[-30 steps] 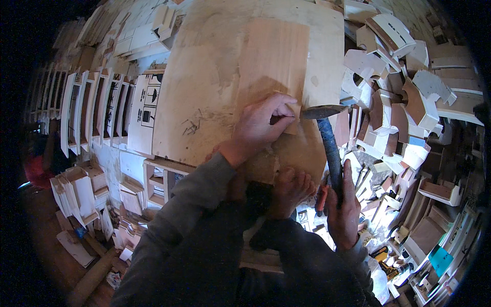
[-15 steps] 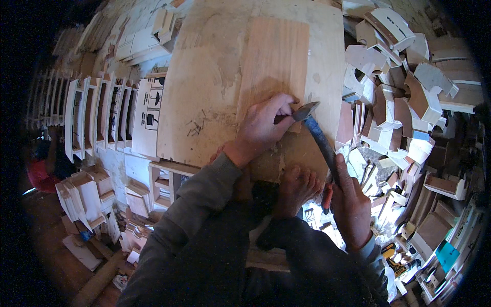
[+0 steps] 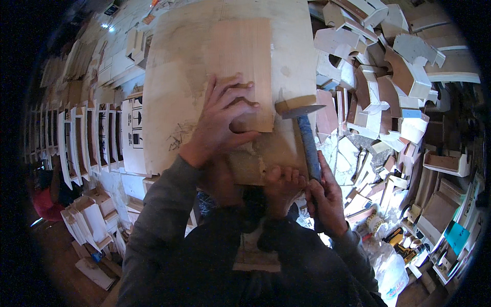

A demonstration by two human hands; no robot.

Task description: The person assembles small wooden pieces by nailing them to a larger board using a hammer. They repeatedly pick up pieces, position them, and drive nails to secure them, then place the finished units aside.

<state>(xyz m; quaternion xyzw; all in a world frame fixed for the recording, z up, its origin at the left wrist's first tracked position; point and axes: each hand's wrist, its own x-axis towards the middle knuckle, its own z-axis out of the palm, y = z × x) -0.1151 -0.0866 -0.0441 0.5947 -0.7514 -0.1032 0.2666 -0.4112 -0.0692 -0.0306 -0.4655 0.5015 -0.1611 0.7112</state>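
My left hand (image 3: 222, 115) is spread over the lower left part of a thin reddish wood panel (image 3: 243, 51), fingers apart and nothing visible in them. The panel lies on a larger pale plywood board (image 3: 291, 46). My right hand (image 3: 327, 199) grips the lower part of a hammer's blue-wrapped handle (image 3: 308, 146). Just right of the panel, the metal hammer head (image 3: 299, 110) hangs above the plywood, casting a shadow there. A small heap of loose nails (image 3: 179, 137) sits on the plywood, left of my left wrist.
My bare foot (image 3: 281, 181) rests at the board's near edge. Many cut wooden pieces (image 3: 373, 97) are piled on the right, with a yellow-black power drill (image 3: 404, 245) lower down. Slatted wooden frames (image 3: 92, 138) stand at left. A person in red (image 3: 46, 199) is at the far left.
My left hand has opened from a pinch near the hammer head and spread its fingers. The hammer has shifted slightly, its handle now more upright in view. The whole view has moved too.
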